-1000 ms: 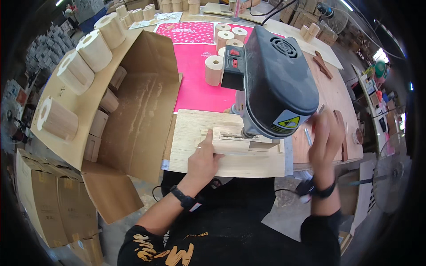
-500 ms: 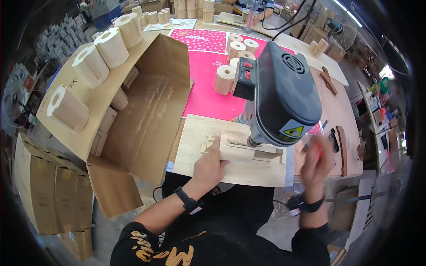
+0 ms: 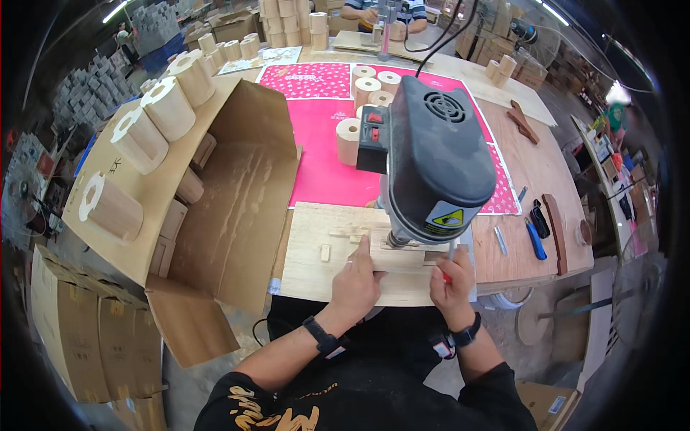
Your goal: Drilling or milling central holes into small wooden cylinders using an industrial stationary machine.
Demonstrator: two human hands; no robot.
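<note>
The flat wooden piece lay on the pale plywood base board at the near edge of the bench, directly under the black drill press head. It looked like a thin, stiff slat of light softwood: easy to lift, dry rather than slippery, but likely to spin or chatter if not pinned flat. Your best hold, I would judge, was on its long near edge and left end, well clear of the spindle.

Your left hand did just that, palm down with the fingers stretched flat, pressing on the piece's left part. Your right hand was curled closed around a small red-tipped handle just beside the piece's right end; what the handle belonged to was hidden by the machine.

A few small wooden stop blocks sat on the board left of the piece. Behind lay a pink printed sheet with wooden cylinders standing on it. To your left an open cardboard box leaned open, with larger wooden rolls resting on its flap. A blue-handled tool lay to the right.
</note>
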